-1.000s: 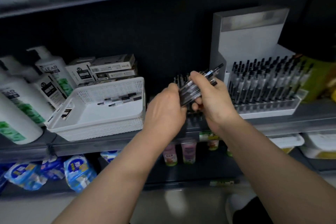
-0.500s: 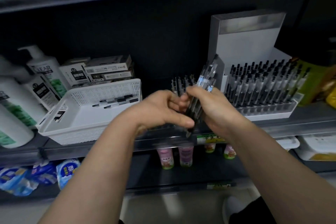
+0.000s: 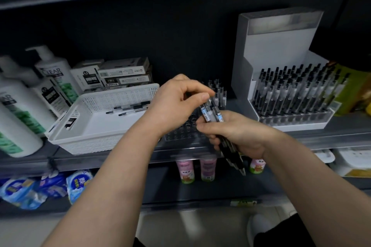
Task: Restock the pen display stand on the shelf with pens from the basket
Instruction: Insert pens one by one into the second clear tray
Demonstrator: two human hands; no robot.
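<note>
Pens for the restock: where are they?

Bundled in the right hand, just in front of the pen display stand. Its fingers curl round the barrels, and the tips slant down past the edge of the shelf that carries the stand.

And the left hand?

Over the stand, thumb and forefinger pinching the top of one pen in the bundle, the other fingers curled.

The stand itself?

On a dark grey shelf against a dark back wall. A few standing pens fill its rear holes.

Around it?

Just left of the stand is a white basket holding loose pens. Farther left and back are cardboard boxes and shampoo bottles. Right of the stand, a white display stand is packed with pens. Below the stand, small bottles sit on the lower shelf.
</note>
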